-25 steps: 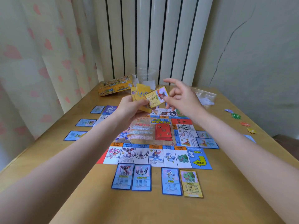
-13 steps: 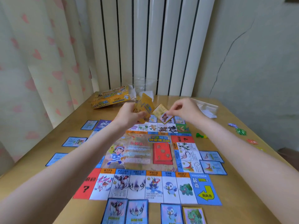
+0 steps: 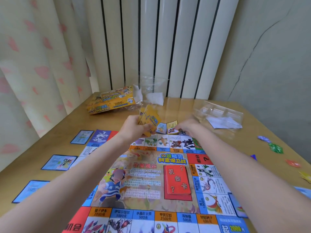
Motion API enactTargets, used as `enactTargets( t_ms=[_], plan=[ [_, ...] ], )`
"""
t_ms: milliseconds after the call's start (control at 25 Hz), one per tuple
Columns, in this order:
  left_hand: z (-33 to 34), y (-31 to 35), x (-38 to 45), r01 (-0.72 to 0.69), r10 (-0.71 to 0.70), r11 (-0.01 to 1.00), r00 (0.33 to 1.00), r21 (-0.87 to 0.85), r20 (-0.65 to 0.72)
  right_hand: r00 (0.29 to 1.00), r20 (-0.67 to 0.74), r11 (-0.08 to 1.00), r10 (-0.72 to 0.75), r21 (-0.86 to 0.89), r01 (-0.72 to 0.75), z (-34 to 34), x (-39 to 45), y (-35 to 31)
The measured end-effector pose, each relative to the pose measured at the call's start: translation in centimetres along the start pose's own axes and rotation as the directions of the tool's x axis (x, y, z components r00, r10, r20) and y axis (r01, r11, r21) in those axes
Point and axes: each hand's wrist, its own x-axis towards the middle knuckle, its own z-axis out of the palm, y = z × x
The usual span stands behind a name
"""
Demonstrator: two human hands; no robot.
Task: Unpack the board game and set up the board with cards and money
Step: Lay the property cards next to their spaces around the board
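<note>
The game board (image 3: 151, 179) lies flat on the wooden worktop (image 3: 193, 105), a red card pile (image 3: 177, 180) on its middle. Above its far edge the left hand (image 3: 134, 127) grips a fanned stack of yellow cards (image 3: 149, 118). The right hand (image 3: 186, 127) pinches one yellow card (image 3: 172, 127) at the far edge, fingers curled on it. Blue cards (image 3: 58, 162) line the board's left side. Beyond lie the yellow game box (image 3: 111, 103), on its side, and a clear plastic tray (image 3: 218, 115) holding white paper.
</note>
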Motion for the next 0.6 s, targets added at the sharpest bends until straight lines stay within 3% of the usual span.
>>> enactTargets(
  t_ms=[120,400,480,600],
  plan=[
    [0.1,-0.1,-0.3,0.027,-0.027,0.997,1.0,-0.072,0.009,0.998,0.014,0.979,-0.067,-0.193,0.068,-0.2,-0.6,0.1],
    [0.2,-0.1,-0.8,0.062,-0.061,0.987,0.998,-0.15,0.01,0.992,-0.041,0.934,-0.118,-0.344,0.097,-0.2,-0.9,-0.3],
    [0.2,0.0,-1.2,0.13,-0.123,0.959,0.991,-0.25,0.043,0.978,-0.062,0.964,-0.202,-0.192,0.187,-0.6,-1.5,-0.8],
    [0.3,0.0,-2.3,0.242,-0.197,0.884,0.969,-0.399,0.151,0.911,0.172,0.916,-0.375,0.219,0.336,-1.5,-4.4,-1.7]
  ],
)
